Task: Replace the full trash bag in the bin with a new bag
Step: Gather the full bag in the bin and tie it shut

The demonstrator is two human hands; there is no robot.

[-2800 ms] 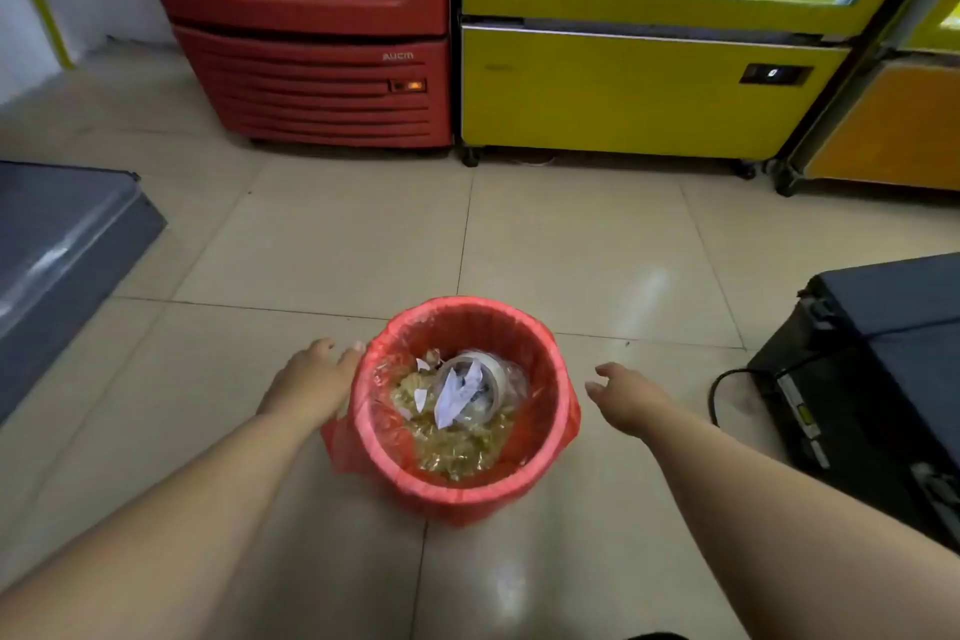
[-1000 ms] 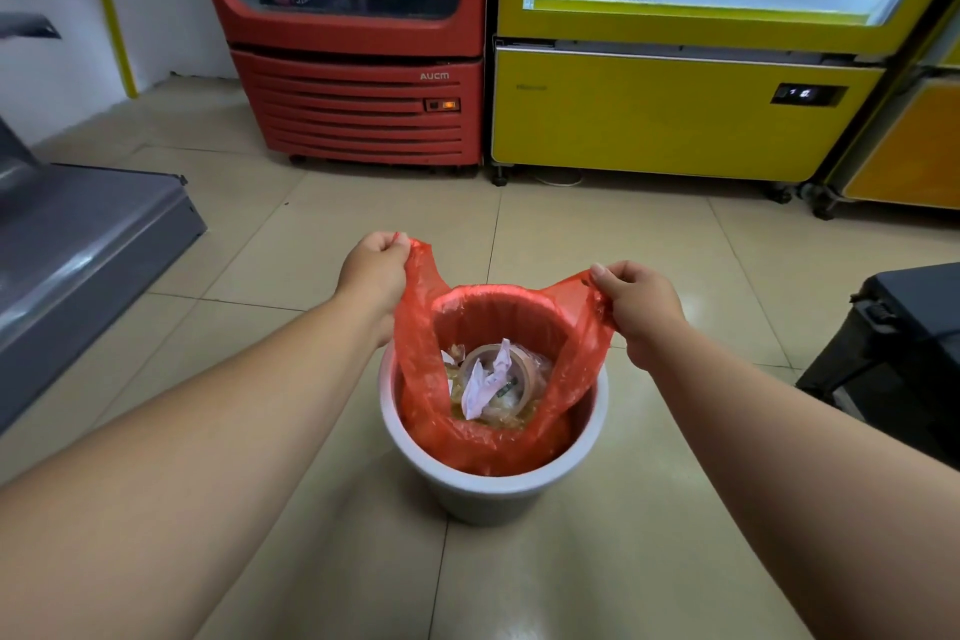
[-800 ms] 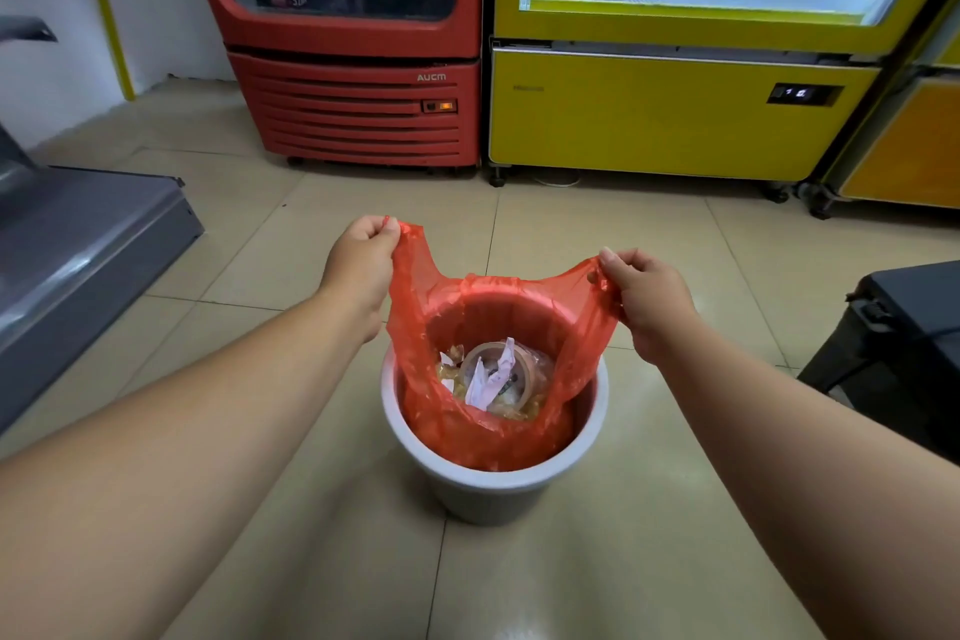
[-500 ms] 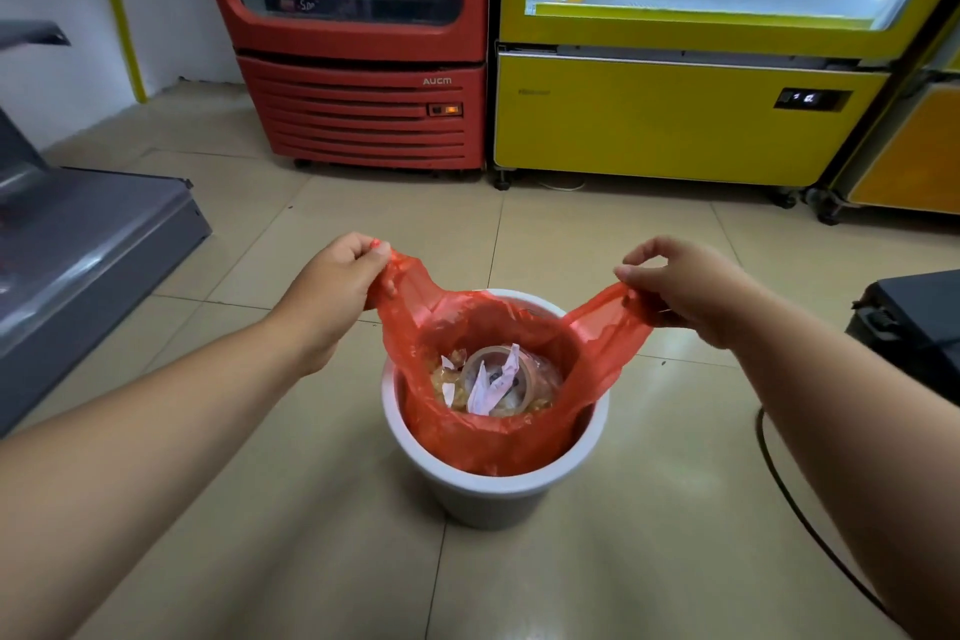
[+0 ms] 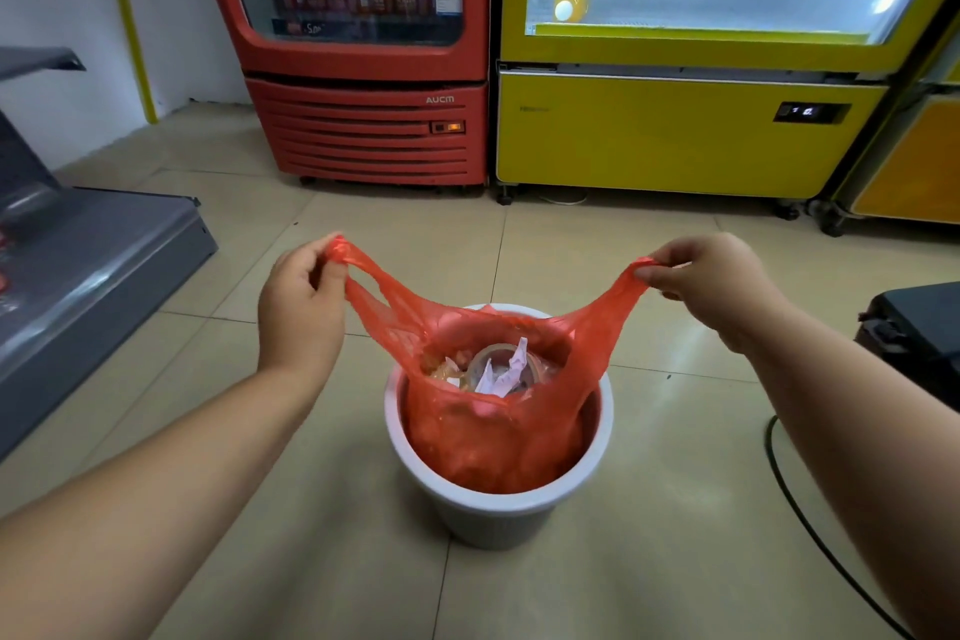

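- Nearest me is the grey bin (image 5: 498, 509) on the tiled floor (image 5: 649, 561), with the red trash bag (image 5: 493, 437) seated inside it, its body bulging against the bin's inner wall.
- I can see trash (image 5: 493, 369) through the bag's mouth: crumpled white paper and what looks like a clear cup or lid (the blur stops me saying which).
- My left hand (image 5: 301, 307) has thumb and fingers pressed together on the bag's left handle; my right hand (image 5: 711, 286) pinches the right handle the same way. Both handles are stretched up and outward, taut and thinned.
- To do this step well, I would bring the two handles together over the bin's centre before lifting, so the mouth closes and nothing tips out.
- I would lift straight up and slowly; the film looks thin where it is stretched, and a sideways tug may tear it or drag the bin along.
- A black cable (image 5: 810, 530) lies on the floor to the right; I would keep the bag clear of it.
- Farthest off stand the red drinks cooler (image 5: 363, 68) and the yellow cooler (image 5: 675, 135), well apart from the work.
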